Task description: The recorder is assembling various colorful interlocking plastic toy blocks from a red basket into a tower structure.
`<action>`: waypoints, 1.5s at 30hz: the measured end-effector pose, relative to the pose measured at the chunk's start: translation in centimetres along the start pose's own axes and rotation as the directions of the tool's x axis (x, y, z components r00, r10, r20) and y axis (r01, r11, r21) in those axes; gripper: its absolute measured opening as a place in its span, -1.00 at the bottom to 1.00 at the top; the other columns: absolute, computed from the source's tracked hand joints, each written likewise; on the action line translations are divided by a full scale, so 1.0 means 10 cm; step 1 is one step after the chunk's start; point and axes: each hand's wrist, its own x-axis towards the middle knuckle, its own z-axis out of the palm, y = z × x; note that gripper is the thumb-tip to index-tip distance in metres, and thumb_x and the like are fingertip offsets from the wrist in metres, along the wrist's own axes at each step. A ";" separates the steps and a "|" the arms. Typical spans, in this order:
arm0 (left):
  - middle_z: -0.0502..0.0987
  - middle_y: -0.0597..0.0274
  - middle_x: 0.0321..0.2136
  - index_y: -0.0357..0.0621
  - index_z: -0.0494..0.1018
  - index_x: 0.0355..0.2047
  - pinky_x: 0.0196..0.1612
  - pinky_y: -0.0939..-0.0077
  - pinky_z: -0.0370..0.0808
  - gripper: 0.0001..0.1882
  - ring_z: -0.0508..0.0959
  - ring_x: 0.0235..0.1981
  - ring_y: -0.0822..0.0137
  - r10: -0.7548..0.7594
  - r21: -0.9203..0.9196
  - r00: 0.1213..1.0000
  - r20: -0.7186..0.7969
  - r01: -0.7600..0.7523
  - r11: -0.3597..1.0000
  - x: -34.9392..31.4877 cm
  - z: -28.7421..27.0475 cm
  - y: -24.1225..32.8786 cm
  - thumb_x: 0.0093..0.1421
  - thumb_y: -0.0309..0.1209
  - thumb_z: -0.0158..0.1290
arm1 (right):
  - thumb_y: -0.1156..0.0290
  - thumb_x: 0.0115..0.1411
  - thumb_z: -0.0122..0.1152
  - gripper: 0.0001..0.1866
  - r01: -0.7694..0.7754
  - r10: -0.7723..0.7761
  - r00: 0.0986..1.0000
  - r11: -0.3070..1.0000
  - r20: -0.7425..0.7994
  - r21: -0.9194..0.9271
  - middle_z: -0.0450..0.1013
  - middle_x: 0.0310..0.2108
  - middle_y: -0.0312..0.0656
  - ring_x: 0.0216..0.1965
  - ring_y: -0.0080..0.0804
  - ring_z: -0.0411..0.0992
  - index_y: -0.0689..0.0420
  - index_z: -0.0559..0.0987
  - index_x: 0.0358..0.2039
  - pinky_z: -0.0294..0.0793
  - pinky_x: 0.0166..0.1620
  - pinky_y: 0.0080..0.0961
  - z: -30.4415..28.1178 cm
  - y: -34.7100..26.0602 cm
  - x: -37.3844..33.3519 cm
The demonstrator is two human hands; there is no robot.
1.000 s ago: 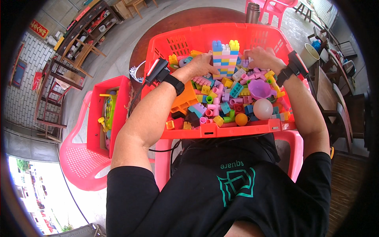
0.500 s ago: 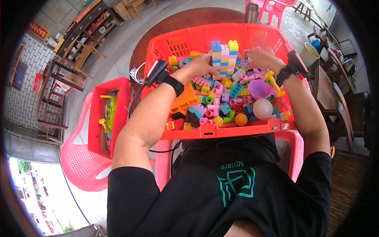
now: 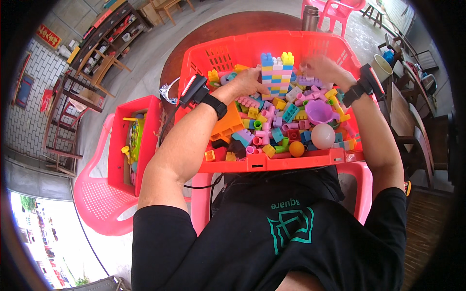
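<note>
A red plastic basket holds many loose coloured building blocks. In its middle stands a tall stack of blocks in blue, yellow, pink and white layers. My left hand grips the stack's left side near its base. My right hand reaches among pale purple blocks just right of the stack; whether it holds one I cannot tell. A purple cup, a white ball and an orange ball lie among the blocks. Both wrists wear black bands with devices.
A smaller red bin with toys sits on a pink chair to my left. The basket rests on a pink chair before a round brown table with a metal flask. Wooden furniture stands at the right.
My left hand has stayed on the block stack. My right hand has shifted slightly among the blocks right of it. The view has tilted a little.
</note>
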 end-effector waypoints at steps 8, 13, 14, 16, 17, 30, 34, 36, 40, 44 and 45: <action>0.52 0.30 -0.37 -0.21 0.40 -0.15 -0.45 0.61 0.41 -0.61 0.45 -0.45 0.51 0.001 0.020 1.000 0.012 -0.002 1.000 0.00 -0.01 -0.04 -0.04 -0.46 0.16 | 0.32 0.07 0.12 -0.73 0.454 -0.235 0.842 0.797 -0.486 0.400 0.43 -0.44 -0.07 -0.36 -0.26 0.44 0.20 0.48 -0.25 0.41 -0.24 -0.44 -0.34 -0.53 -0.06; 0.52 0.29 -0.36 -0.22 0.39 -0.14 -0.40 0.62 0.43 -0.61 0.45 -0.42 0.51 0.000 0.026 1.000 0.015 0.000 1.000 -0.01 -0.01 -0.01 -0.02 -0.47 0.16 | 0.35 -0.03 0.21 -0.72 0.272 -0.172 0.946 0.883 -0.276 0.383 0.40 -0.52 -0.13 -0.47 -0.38 0.39 0.21 0.48 -0.31 0.38 -0.34 -0.49 -0.41 -0.67 -0.12; 0.51 0.30 -0.35 -0.22 0.40 -0.16 -0.36 0.63 0.43 -0.62 0.45 -0.41 0.52 0.118 -0.038 0.992 -0.052 -0.120 0.992 0.00 0.01 0.01 -0.03 -0.47 0.17 | 0.35 -0.03 0.21 -0.72 0.273 -0.173 0.946 0.882 -0.276 0.383 0.40 -0.52 -0.13 -0.47 -0.38 0.39 0.21 0.48 -0.31 0.38 -0.34 -0.49 -0.42 -0.67 -0.12; 0.51 0.30 -0.35 -0.22 0.40 -0.18 -0.32 0.63 0.43 -0.63 0.45 -0.39 0.52 0.230 -0.092 0.965 -0.123 -0.242 0.966 0.01 0.05 0.08 -0.03 -0.47 0.19 | 0.38 -0.02 0.18 -0.70 0.253 -0.176 0.960 0.879 -0.219 0.403 0.37 -0.53 -0.20 -0.49 -0.49 0.34 0.20 0.47 -0.24 0.32 -0.41 -0.54 -0.43 -0.67 -0.13; 0.50 0.32 -0.36 -0.21 0.41 -0.21 -0.29 0.63 0.43 -0.65 0.45 -0.38 0.53 0.239 -0.130 0.947 -0.215 -0.270 0.954 0.02 0.05 0.14 -0.04 -0.46 0.20 | 0.38 -0.02 0.18 -0.70 0.250 -0.172 0.960 0.880 -0.219 0.405 0.37 -0.53 -0.20 -0.49 -0.49 0.34 0.20 0.47 -0.24 0.32 -0.41 -0.54 -0.40 -0.66 -0.12; 0.47 0.40 -0.44 -0.18 0.42 -0.32 -0.33 0.73 0.41 -0.65 0.43 -0.41 0.61 0.239 -0.388 0.868 -0.435 -0.420 0.821 -0.08 0.16 0.34 -0.14 -0.47 0.29 | 0.37 -0.04 0.18 -0.76 0.328 -0.219 0.928 0.864 -0.302 0.383 0.35 -0.61 -0.22 -0.55 -0.48 0.33 0.21 0.45 -0.36 0.30 -0.45 -0.50 -0.37 -0.73 -0.10; 0.48 0.39 -0.46 -0.20 0.43 -0.33 -0.34 0.71 0.41 -0.66 0.43 -0.43 0.61 0.210 -0.327 0.875 -0.436 -0.372 0.869 -0.06 0.14 0.33 -0.14 -0.47 0.29 | 0.35 -0.03 0.15 -0.76 0.336 -0.242 0.919 0.895 -0.312 0.295 0.36 -0.61 -0.19 -0.55 -0.43 0.36 0.19 0.45 -0.36 0.31 -0.46 -0.45 -0.39 -0.75 -0.09; 0.49 0.37 -0.46 -0.22 0.43 -0.33 -0.34 0.70 0.42 -0.66 0.44 -0.43 0.61 0.185 -0.249 0.870 -0.457 -0.325 0.912 -0.05 0.14 0.32 -0.14 -0.47 0.28 | 0.33 -0.02 0.15 -0.75 0.328 -0.244 0.926 0.897 -0.287 0.297 0.36 -0.60 -0.19 -0.55 -0.43 0.36 0.19 0.45 -0.35 0.32 -0.45 -0.45 -0.39 -0.73 -0.07; 0.49 0.36 -0.46 -0.23 0.44 -0.32 -0.33 0.69 0.42 -0.65 0.45 -0.42 0.60 0.233 -0.169 0.861 -0.452 -0.339 0.925 -0.06 0.16 0.33 -0.14 -0.45 0.28 | 0.30 0.02 0.14 -0.73 0.351 -0.237 0.931 0.784 -0.277 0.512 0.38 -0.52 -0.22 -0.50 -0.48 0.37 0.20 0.46 -0.31 0.35 -0.42 -0.50 -0.35 -0.67 -0.07; 0.49 0.36 -0.46 -0.22 0.43 -0.30 -0.32 0.67 0.43 -0.63 0.45 -0.42 0.59 0.218 -0.268 0.872 -0.438 -0.358 0.895 -0.06 0.15 0.31 -0.14 -0.42 0.28 | 0.31 0.05 0.13 -0.73 0.137 -0.081 0.990 0.718 -0.113 0.682 0.39 -0.45 -0.26 -0.45 -0.54 0.37 0.21 0.47 -0.28 0.37 -0.39 -0.57 -0.38 -0.70 -0.06; 0.48 0.37 -0.46 -0.20 0.43 -0.31 -0.32 0.66 0.42 -0.63 0.45 -0.42 0.59 0.208 -0.313 0.868 -0.450 -0.371 0.874 -0.06 0.14 0.29 -0.14 -0.42 0.28 | 0.33 0.04 0.14 -0.73 0.244 -0.127 0.965 0.751 -0.229 0.613 0.40 -0.44 -0.27 -0.43 -0.57 0.36 0.21 0.48 -0.28 0.36 -0.38 -0.59 -0.31 -0.70 -0.02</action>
